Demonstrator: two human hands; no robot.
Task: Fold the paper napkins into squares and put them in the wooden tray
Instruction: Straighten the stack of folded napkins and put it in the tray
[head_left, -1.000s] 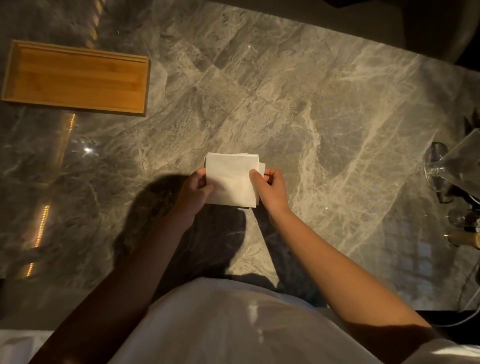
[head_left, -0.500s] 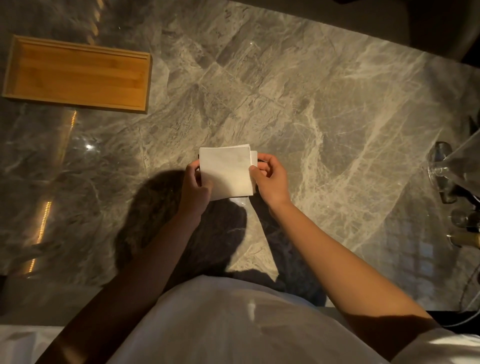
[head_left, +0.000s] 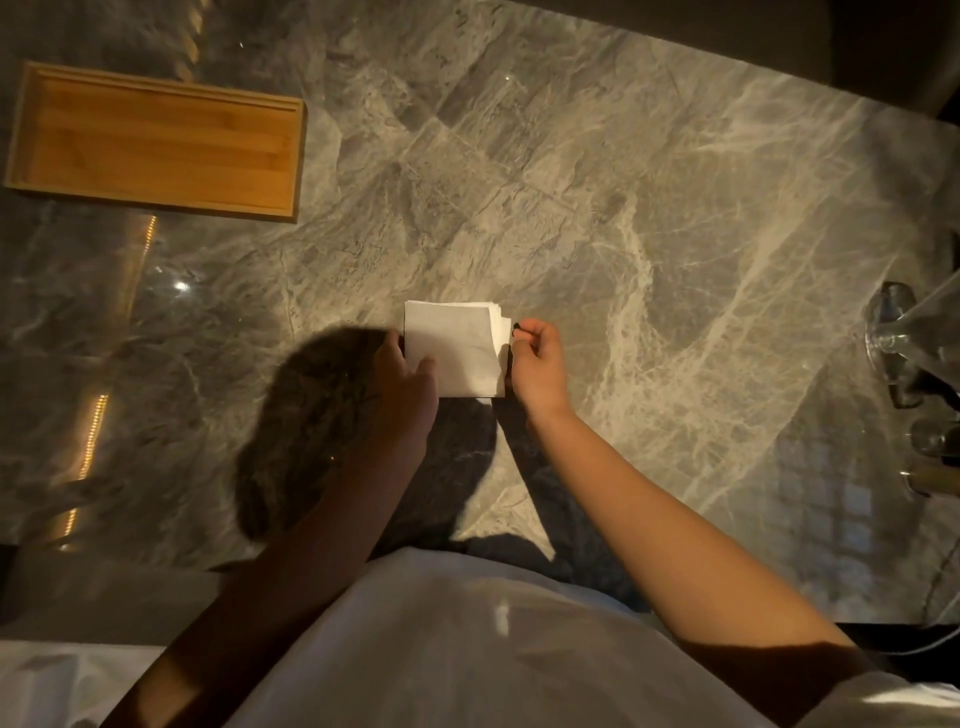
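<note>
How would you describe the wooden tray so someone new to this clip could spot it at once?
Start with the grey veined marble tabletop that fills the view, then look to its far left corner, well away from the white paper napkin stack between the hands. There lies the shallow rectangular light-wood tray, the only warm orange-brown item, showing nothing inside.

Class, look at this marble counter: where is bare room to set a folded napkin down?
Free: the marble counter between the wooden tray and the glassware; inside the tray too. Crowded: around the napkins, between left hand and right hand.
</note>
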